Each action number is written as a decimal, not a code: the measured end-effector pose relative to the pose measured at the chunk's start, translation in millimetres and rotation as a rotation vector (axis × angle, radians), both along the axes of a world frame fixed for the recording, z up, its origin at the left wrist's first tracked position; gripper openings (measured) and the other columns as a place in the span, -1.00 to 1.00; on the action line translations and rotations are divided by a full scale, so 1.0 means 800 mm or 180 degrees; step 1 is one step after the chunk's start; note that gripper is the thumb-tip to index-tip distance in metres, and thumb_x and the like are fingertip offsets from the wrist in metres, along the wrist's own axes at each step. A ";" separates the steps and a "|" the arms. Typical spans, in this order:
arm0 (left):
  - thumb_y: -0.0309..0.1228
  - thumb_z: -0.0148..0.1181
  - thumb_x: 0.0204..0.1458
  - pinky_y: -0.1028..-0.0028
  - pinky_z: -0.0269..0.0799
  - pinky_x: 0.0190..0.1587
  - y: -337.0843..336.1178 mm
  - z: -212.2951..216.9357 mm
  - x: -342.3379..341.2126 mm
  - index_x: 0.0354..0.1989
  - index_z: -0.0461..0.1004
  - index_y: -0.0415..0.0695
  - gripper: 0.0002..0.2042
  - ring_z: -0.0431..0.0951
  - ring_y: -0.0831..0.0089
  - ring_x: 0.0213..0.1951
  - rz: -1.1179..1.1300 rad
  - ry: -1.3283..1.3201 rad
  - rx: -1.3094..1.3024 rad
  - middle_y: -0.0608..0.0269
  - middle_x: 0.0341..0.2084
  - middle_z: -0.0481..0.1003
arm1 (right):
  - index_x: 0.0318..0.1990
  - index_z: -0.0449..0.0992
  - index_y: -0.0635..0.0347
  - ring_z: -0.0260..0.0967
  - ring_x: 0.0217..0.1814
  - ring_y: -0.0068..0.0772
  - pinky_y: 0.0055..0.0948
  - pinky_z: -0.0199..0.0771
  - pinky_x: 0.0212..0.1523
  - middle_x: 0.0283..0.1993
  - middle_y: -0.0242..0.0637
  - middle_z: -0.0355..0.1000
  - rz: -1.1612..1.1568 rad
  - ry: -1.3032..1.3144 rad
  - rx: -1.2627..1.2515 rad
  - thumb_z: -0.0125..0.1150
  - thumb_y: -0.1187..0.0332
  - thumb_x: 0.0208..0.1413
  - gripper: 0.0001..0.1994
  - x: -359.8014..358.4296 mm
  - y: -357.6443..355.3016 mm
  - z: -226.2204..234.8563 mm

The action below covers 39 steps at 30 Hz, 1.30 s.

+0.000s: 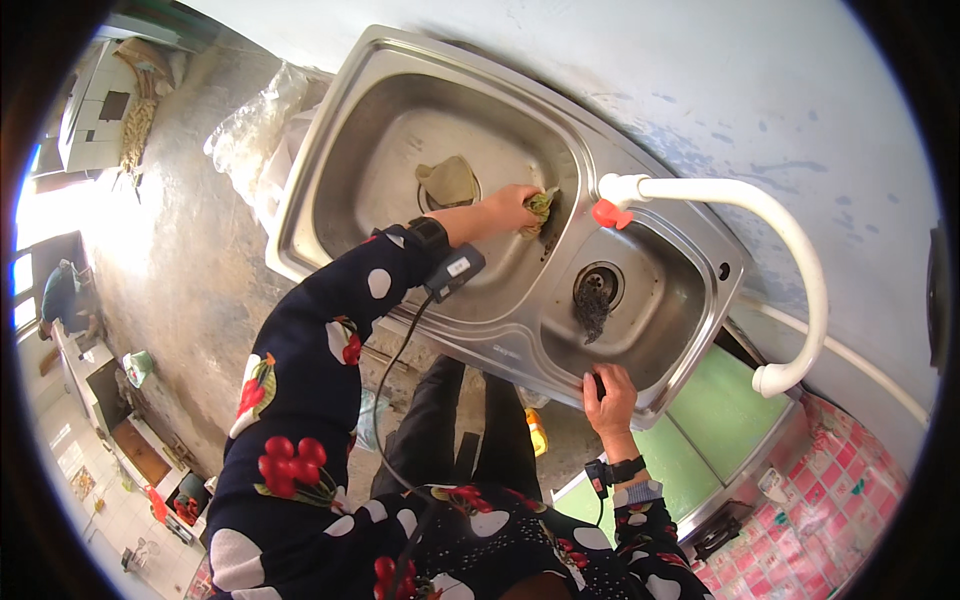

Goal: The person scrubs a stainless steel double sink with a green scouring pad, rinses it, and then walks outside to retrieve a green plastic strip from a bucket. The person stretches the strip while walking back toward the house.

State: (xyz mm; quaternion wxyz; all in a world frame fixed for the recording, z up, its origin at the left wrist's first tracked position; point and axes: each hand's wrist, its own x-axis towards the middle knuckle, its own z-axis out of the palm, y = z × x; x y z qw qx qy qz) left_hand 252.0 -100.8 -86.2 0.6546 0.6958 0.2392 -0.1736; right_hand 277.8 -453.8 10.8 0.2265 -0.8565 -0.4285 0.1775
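A steel double sink [318, 130] stands against the wall. In its larger basin my left hand [505, 212] is closed on a crumpled yellow-green cloth [539, 208], pressed to the wall beside the divider. Dark specks lie just below that cloth. Near the basin's drain rests a greyish-brown cloth-like piece [448, 182]. My right hand [612, 400] grips the front rim of the smaller basin. A dark patch shows between its thumb and finger; I cannot tell what it is. Over the small drain lies a dark, stringy scouring pad [594, 308].
A white curved pipe tap [760, 195] with a red handle [610, 214] arches over the smaller basin. Clear plastic sheeting [262, 130] bunches beside the sink's left end. To the right is a green-topped surface [725, 410]. A cable [378, 400] hangs from my left wrist.
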 end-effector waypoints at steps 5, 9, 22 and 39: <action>-0.43 -0.01 -0.03 0.28 0.25 0.07 0.034 -0.024 -0.003 0.06 0.21 -0.19 -0.58 0.25 0.13 0.10 -0.0531 -0.1340 0.3054 0.00 0.10 0.20 | -0.38 0.45 0.28 0.35 -0.31 -0.10 -0.29 0.38 -0.30 -0.37 -0.16 0.41 -0.0039 0.0060 -0.0031 0.15 0.35 -0.09 -0.82 0.001 -0.001 -0.002; -0.49 -0.07 -0.03 0.34 0.16 0.14 0.083 -0.039 -0.038 0.07 0.21 -0.16 -0.59 0.22 0.22 0.13 -0.1228 -0.1613 0.3828 0.10 0.11 0.21 | -0.38 0.45 0.28 0.35 -0.31 -0.10 -0.28 0.38 -0.30 -0.36 -0.16 0.41 -0.0022 -0.0011 -0.0095 0.15 0.34 -0.08 -0.82 0.002 -0.006 -0.005; -0.53 0.02 -0.18 0.23 0.21 0.08 0.116 -0.062 -0.051 -0.10 0.32 -0.24 -0.63 0.28 0.06 0.04 0.0928 0.0112 0.3860 -0.06 -0.04 0.31 | -0.40 0.45 0.29 0.35 -0.33 -0.10 -0.26 0.37 -0.33 -0.40 -0.17 0.41 -0.0094 -0.0012 0.0100 0.15 0.36 -0.09 -0.83 -0.001 -0.001 0.001; -0.58 0.05 -0.24 0.33 0.15 0.13 0.077 -0.055 -0.049 0.11 0.14 -0.25 -0.41 0.21 0.05 0.12 0.0225 -0.1249 0.2691 -0.08 0.07 0.21 | -0.41 0.44 0.27 0.34 -0.34 -0.12 -0.29 0.35 -0.35 -0.41 -0.18 0.40 -0.0087 0.0038 0.0026 0.13 0.38 -0.07 -0.86 -0.002 -0.003 -0.003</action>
